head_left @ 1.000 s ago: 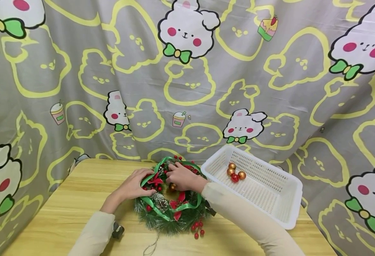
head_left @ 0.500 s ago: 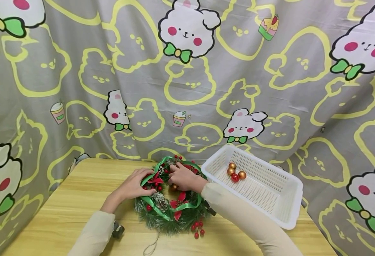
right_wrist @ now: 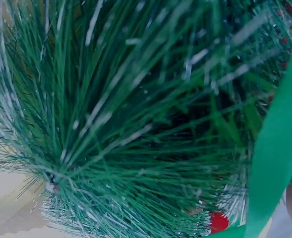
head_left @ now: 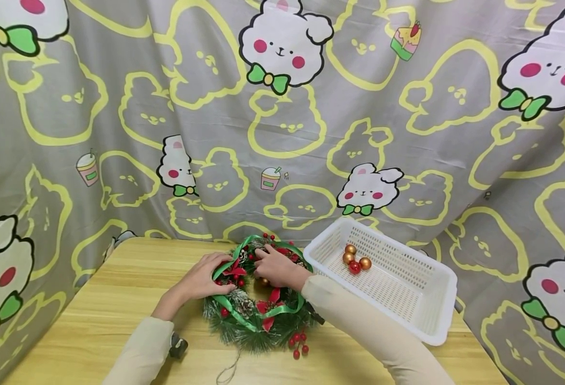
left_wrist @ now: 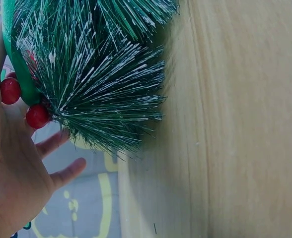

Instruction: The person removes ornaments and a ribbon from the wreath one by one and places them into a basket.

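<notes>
A green wreath point(head_left: 258, 337) with frosted needles, pine cones, red flowers, red berries and a green ribbon point(head_left: 287, 309) lies on the table. My left hand point(head_left: 206, 278) holds its left side, thumb toward the centre; in the left wrist view, fingers point(left_wrist: 69, 172) spread beside the needles and red berries point(left_wrist: 37, 116). My right hand point(head_left: 277, 269) reaches over the wreath's upper right with bent fingers, at a gold ball point(head_left: 263, 281) that shows partly beneath it near the centre opening. Its fingertips are hidden among the decorations. Needles and ribbon point(right_wrist: 270, 148) fill the right wrist view.
A white perforated basket point(head_left: 422, 321) stands right of the wreath, with several gold balls point(head_left: 365, 263) and a red ball point(head_left: 354, 267) inside. A loop of string point(head_left: 227, 373) lies in front on the wooden table point(head_left: 104, 299). A patterned curtain point(head_left: 215, 123) hangs behind.
My right hand has shifted very slightly right over the wreath, and the gold ball under it has moved slightly with it. My left hand and the wreath have stayed in place.
</notes>
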`<state>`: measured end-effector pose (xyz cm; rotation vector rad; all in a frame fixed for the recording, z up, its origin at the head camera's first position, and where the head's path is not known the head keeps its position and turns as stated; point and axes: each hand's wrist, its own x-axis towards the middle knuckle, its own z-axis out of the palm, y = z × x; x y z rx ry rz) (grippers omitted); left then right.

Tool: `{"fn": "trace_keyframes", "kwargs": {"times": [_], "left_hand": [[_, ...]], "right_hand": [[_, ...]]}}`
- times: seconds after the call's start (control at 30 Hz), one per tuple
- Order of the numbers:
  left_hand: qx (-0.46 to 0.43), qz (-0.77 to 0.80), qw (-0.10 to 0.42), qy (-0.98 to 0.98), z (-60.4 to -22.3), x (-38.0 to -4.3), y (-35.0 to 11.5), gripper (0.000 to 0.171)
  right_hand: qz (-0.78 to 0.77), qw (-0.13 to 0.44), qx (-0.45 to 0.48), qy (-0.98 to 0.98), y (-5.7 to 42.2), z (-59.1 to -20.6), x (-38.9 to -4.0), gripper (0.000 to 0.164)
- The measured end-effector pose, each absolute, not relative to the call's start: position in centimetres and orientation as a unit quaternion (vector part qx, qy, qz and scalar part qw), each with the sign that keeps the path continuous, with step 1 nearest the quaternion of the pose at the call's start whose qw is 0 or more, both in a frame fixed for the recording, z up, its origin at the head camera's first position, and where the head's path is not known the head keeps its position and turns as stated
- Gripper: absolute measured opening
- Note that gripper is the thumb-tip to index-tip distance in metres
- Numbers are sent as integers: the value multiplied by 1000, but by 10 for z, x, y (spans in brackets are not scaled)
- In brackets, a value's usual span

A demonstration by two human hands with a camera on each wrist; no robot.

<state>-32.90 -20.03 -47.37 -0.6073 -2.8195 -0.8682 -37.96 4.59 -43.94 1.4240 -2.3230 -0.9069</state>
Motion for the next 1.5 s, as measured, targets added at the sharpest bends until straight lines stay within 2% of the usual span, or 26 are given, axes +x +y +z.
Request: {"fn": "trace_keyframes", "kwargs": {"times": [0.5, 0.67, 0.87, 1.1, 1.33, 1.5], "left_hand": [[-208, -292, 69, -931, -472, -328, -200, 76], [-207, -290, 68, -932, -474, -328, -200, 76], [-206, -287, 65, -933, -474, -330, -200, 75], [-209, -287, 66, -933, -474, -331, -201, 75], [-212, -284, 73, -932, -473, -330, -201, 74], [-213, -283, 71, -933, -472, -329, -200, 75]], "right_hand": [[-301, 124, 497, -805, 45, -439, -381, 17], [-257, 106, 497, -822, 44, -432, -380, 27], [-157, 81, 499, -848, 46, -417, -378, 24], [-56, 59, 489, -869, 52, -404, -382, 41], [-7, 43, 481, -875, 57, -398, -383, 39], [-6, 64, 472, -879, 60, -396, -385, 37]]}}
